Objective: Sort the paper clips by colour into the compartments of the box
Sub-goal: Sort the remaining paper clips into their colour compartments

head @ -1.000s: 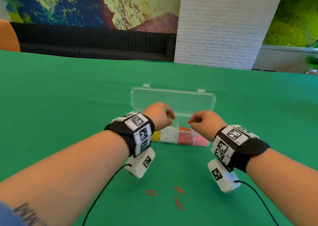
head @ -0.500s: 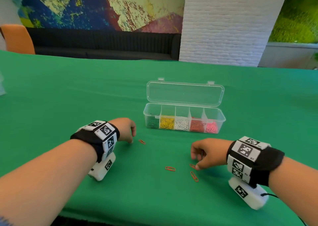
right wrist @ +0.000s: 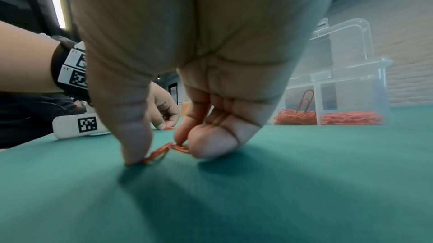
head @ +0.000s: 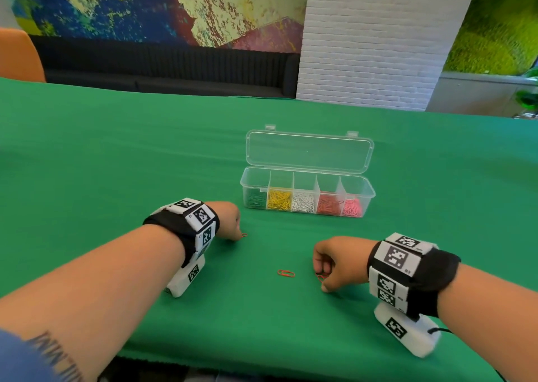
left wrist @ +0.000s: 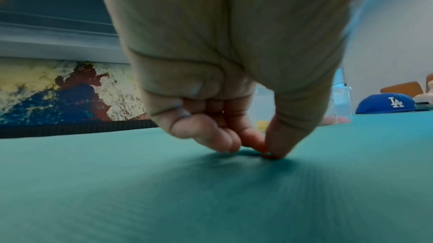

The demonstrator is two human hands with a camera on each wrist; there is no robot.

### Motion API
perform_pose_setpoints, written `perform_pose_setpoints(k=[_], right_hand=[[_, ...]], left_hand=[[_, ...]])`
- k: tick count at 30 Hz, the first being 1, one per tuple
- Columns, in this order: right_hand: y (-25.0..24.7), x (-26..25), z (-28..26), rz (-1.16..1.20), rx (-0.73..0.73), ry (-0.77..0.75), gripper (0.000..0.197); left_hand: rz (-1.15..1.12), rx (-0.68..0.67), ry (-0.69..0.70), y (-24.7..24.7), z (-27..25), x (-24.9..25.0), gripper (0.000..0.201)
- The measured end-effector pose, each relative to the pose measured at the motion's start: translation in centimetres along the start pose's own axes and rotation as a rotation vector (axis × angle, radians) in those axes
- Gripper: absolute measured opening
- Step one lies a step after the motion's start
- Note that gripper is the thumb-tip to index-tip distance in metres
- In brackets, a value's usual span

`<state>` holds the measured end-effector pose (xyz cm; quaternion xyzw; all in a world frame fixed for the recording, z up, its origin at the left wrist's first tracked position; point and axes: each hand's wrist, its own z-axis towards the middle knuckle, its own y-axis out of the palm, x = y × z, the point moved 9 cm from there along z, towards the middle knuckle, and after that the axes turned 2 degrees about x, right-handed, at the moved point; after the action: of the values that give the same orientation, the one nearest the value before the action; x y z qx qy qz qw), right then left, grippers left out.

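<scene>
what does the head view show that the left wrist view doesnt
Only the head view shows the right hand on two red clips, a loose red clip lying between the hands, and all five compartments of the box.

Only the left wrist view shows a blue cap far off on the table, and the thumb and fingertips pinching from underneath.

Both show the left hand down on the green table, pinching a red clip.

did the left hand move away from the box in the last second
Yes. A second ago it was above the box; now the left hand is down on the green table, in front of the box's left end, pinching a red clip.
</scene>
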<state>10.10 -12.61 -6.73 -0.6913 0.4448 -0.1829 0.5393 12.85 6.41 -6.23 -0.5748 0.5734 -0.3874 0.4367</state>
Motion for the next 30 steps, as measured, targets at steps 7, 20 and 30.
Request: perform_pose_setpoints(k=[7,20,30], right_hand=[[-0.2,-0.4,-0.2,-0.002,0.031,0.000,0.028],[-0.4,-0.6,-0.2,-0.023,0.019,-0.012,0.023],[0.0,-1.1,-0.3,-0.074,0.005,-0.061,0.025]], left_hand=[[-0.058,0.045,0.160,-1.0,-2.0,2.5,0.016],[-0.103,0.035,0.435,-0.6,-5.5,10.8,0.034],[-0.032,0.132,0.398,-0.4,-6.1,11.5,0.026]])
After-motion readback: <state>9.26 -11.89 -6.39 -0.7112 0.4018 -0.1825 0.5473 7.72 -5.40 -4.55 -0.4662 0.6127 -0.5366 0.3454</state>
